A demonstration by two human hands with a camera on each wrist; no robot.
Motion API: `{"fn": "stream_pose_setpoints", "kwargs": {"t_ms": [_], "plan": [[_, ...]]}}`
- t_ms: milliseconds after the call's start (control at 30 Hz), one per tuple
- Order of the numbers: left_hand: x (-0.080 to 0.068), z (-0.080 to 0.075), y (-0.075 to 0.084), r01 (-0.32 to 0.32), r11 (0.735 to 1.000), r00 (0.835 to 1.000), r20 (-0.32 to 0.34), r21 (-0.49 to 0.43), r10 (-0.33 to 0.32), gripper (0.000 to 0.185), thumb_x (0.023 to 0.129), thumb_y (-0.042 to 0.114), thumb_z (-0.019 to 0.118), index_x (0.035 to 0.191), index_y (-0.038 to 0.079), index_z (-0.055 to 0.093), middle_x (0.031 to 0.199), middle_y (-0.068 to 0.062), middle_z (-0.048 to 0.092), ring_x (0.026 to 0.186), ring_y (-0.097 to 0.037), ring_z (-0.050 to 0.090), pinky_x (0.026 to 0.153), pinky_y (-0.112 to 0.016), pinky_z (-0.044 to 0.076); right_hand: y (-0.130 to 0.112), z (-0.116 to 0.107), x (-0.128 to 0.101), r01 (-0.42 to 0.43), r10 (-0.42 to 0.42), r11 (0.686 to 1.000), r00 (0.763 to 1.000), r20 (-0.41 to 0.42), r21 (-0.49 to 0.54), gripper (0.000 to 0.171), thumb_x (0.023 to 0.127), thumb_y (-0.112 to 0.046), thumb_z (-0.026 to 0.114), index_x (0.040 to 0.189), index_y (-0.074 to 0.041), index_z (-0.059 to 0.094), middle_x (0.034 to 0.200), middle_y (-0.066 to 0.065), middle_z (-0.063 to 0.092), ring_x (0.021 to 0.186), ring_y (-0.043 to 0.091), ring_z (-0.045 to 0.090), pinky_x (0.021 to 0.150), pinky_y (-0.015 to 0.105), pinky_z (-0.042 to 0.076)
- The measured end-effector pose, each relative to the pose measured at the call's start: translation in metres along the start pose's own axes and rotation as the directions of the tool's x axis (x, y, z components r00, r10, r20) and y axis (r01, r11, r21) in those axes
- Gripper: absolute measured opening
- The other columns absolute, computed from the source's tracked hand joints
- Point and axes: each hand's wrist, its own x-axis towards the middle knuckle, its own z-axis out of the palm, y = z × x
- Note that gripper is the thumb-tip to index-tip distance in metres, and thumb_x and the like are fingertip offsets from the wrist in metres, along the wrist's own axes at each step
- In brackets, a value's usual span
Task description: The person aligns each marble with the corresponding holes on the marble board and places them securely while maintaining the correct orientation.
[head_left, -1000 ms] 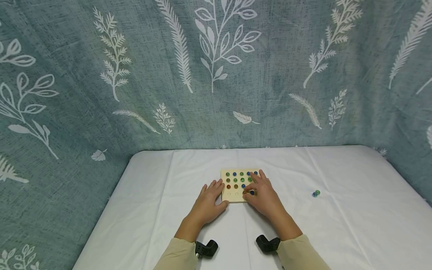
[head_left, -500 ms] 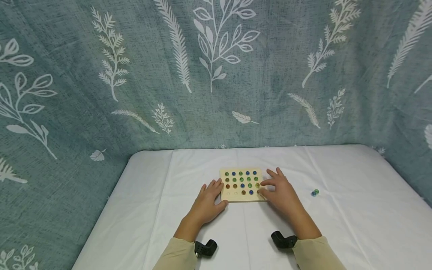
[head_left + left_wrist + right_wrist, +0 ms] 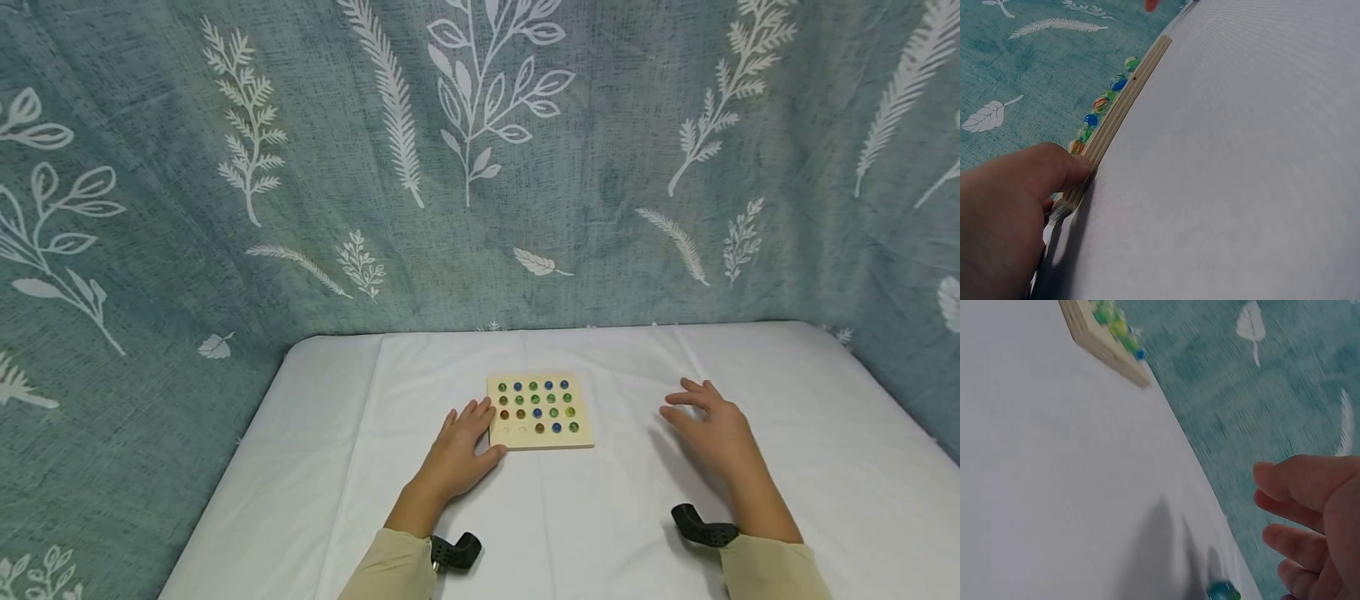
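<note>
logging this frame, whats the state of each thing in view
board: flat on the table, two near-left holes empty, the rest hold marbles
left hand: open, thumb pressed against the board's near-left corner
right hand: open, holds nothing, above the cloth right of the board
loose marble: on the cloth just under the right hand's fingers

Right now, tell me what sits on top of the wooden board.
Glass marbles in blue, green and orange fill most holes of the wooden board; two holes at its near left show empty. The left hand touches the board's left edge, covering none of its top.
</note>
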Motion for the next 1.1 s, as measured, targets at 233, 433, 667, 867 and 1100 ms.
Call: {"fn": "stream_pose_setpoints", "kwargs": {"t_ms": [233,433,667,867,1100], "plan": [[0.000,0.001,0.001,-0.004,1.000,1.000,-0.008,-0.002,0.004,0.069,0.094,0.041,0.061,0.152,0.013,0.039,0.160,0.001,0.032,0.150,-0.021,0.024,0.126,-0.048,0.014,0.036,-0.024,-0.006,-0.177,0.180,0.981,0.983,-0.036,0.077,0.068,0.097,-0.056,0.051,0.134,0.000,0.058,0.159,0.018,0.029,0.148,0.046,0.012,0.113,0.072,0.017],[-0.001,0.001,0.000,-0.012,1.000,1.000,-0.013,-0.006,0.012,0.069,0.093,0.041,0.061,0.152,0.012,0.039,0.160,0.000,0.032,0.150,-0.022,0.025,0.126,-0.048,0.015,0.055,-0.023,-0.005,-0.298,0.314,0.940,0.947,-0.074,0.167,0.070,0.094,-0.060,0.052,0.134,-0.002,0.059,0.158,0.013,0.030,0.149,0.043,0.016,0.118,0.066,0.018],[-0.001,0.001,-0.001,-0.016,1.000,1.000,-0.016,-0.007,0.016,0.069,0.094,0.042,0.062,0.152,0.013,0.039,0.160,0.000,0.032,0.150,-0.022,0.025,0.126,-0.048,0.014,0.063,-0.012,-0.004,-0.162,0.171,0.983,0.980,-0.098,0.088,0.048,0.099,-0.039,0.056,0.126,0.000,0.065,0.152,0.019,0.039,0.148,0.045,0.019,0.117,0.067,0.019],[0.000,0.001,-0.002,-0.017,1.000,1.000,-0.019,-0.006,0.017,0.070,0.094,0.042,0.062,0.152,0.012,0.039,0.160,0.000,0.032,0.150,-0.022,0.025,0.126,-0.048,0.014,0.061,-0.008,-0.004,-0.106,0.110,0.993,0.990,-0.085,0.047,0.038,0.097,-0.023,0.057,0.128,-0.001,0.064,0.154,0.022,0.037,0.148,0.046,0.013,0.116,0.070,0.014],[0.000,0.002,-0.001,-0.011,1.000,1.000,-0.014,-0.005,0.010,0.070,0.093,0.042,0.062,0.152,0.013,0.039,0.160,0.000,0.032,0.150,-0.021,0.024,0.126,-0.047,0.014,0.060,-0.008,-0.005,-0.088,0.089,0.996,0.993,-0.079,0.016,0.037,0.096,-0.020,0.060,0.126,0.000,0.065,0.153,0.025,0.036,0.147,0.049,0.013,0.114,0.073,0.013]]}}
